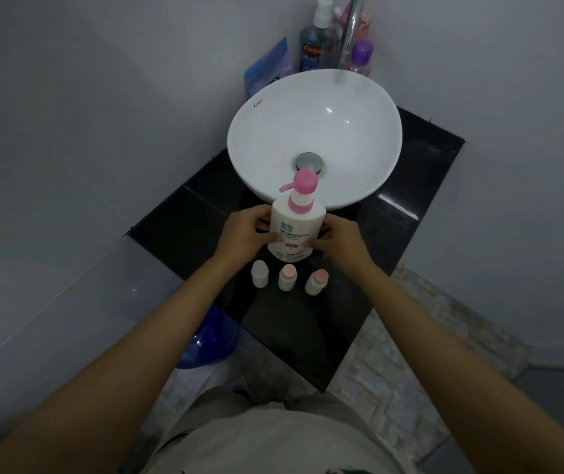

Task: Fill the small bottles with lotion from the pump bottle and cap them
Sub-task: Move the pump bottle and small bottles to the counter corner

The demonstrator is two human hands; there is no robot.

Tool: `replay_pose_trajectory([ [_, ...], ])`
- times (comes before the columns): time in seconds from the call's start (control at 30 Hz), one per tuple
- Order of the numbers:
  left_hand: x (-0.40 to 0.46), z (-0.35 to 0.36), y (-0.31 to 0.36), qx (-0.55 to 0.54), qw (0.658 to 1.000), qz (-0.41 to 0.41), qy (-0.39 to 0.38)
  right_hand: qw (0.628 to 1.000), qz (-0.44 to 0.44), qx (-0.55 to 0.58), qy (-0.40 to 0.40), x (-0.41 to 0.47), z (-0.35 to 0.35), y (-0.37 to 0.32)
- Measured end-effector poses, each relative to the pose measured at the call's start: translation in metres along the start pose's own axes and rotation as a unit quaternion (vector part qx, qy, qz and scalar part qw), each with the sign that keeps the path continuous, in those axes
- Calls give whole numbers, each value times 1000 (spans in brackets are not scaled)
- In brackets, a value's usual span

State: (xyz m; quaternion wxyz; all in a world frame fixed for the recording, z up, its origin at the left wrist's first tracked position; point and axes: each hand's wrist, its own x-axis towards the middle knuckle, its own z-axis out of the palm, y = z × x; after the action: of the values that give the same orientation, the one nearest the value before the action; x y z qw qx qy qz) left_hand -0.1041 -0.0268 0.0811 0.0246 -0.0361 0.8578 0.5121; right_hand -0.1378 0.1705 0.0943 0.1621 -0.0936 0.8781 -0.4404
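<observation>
A white pump bottle [296,227] with a pink pump head stands upright on the black counter [311,330], its spout pointing left. My left hand [244,236] grips its left side and my right hand [340,239] grips its right side. Three small white bottles stand in a row just in front of it: the left small bottle [260,273] has a white top, the middle small bottle [287,277] and the right small bottle [316,281] have pink caps. Both hands are apart from the small bottles.
A white basin [359,159] sits right behind the pump bottle, with a chrome tap [350,32] above it. Toiletry bottles [316,46] and a blue pouch [268,68] crowd the back corner. A blue bucket [210,338] stands on the floor at the left.
</observation>
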Motion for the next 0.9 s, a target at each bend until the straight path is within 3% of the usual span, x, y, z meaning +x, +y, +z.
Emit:
replay_pose_trajectory([
  [0.3,-28,-37,1,12,993,8,118,995,-72,26,-61,21,12,-35],
  [0.6,-40,-110,-26,34,951,-79,297,959,-150,-32,-238,103,72,-126],
  [0.9,-21,-146,-64,60,920,-148,358,939,-153,13,-308,162,141,-150],
])
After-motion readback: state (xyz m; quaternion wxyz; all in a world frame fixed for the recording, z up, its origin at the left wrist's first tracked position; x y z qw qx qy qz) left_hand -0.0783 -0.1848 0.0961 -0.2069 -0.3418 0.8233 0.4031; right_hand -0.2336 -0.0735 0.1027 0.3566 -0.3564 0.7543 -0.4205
